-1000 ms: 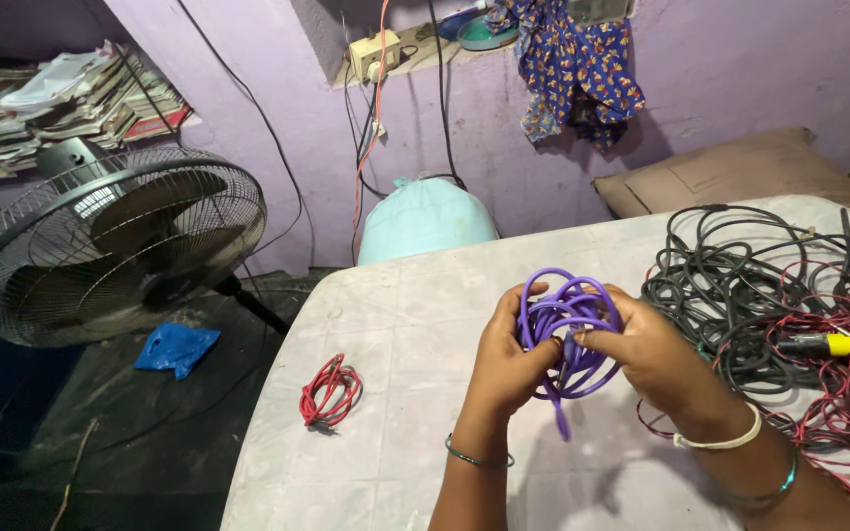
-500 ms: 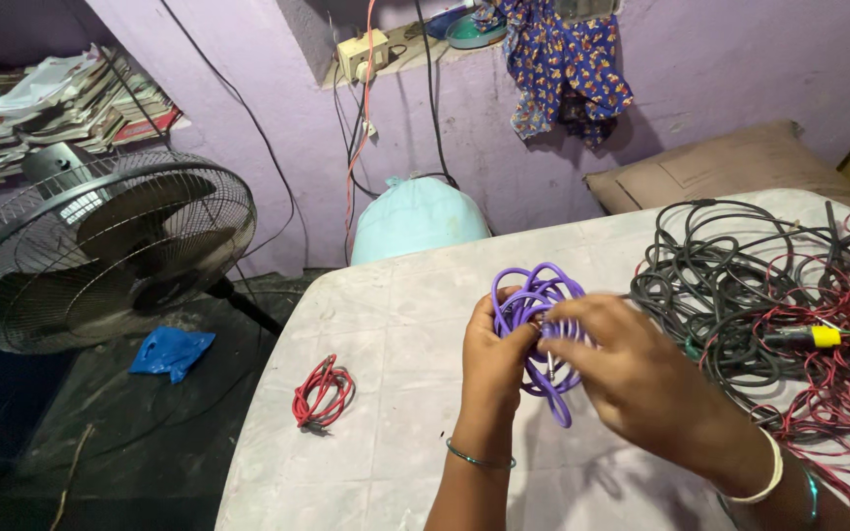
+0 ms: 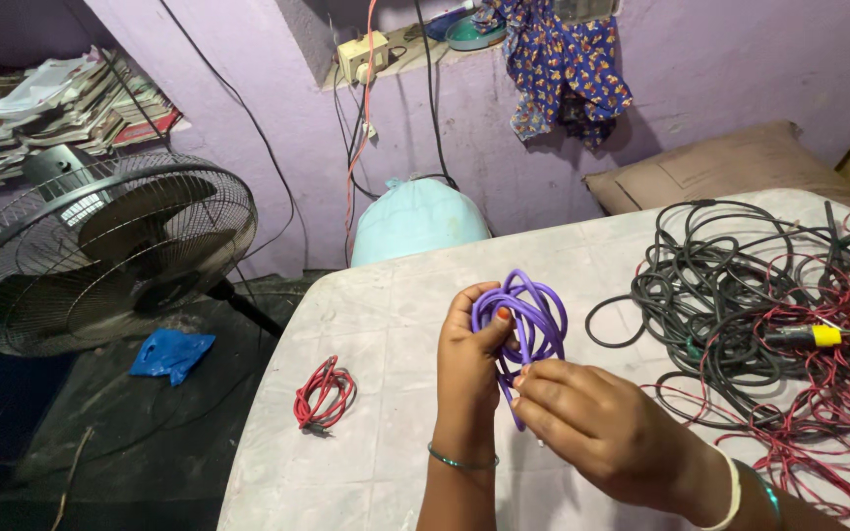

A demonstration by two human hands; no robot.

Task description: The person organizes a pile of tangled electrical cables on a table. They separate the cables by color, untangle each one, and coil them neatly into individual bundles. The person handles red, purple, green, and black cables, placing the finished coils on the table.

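- left hand (image 3: 469,359) is up over the middle of the table (image 3: 386,305), fingers curled tight round the purple cable coil (image 3: 526,317), thumb pressed across the loops.
- right hand (image 3: 597,428) sits just below and beside it, fingertips (image 3: 521,379) pinched on the lower end of the same purple coil.
- the coil is bunched and held off the tabletop between both hands, loops standing roughly upright.
- small red wire bundle (image 3: 324,394) lies flat near the table's left edge, well apart from the hands.
- big tangle of black cables (image 3: 730,285) sprawls toward the table's right edge, mixed with thin red wires (image 3: 819,403); a yellow-tipped plug (image 3: 822,336) lies in it.
- off the table: a black pedestal fan (image 3: 105,251) on the left, a blue scrap (image 3: 171,351) on the dark floor, a pale blue sack (image 3: 415,218) against the purple wall.
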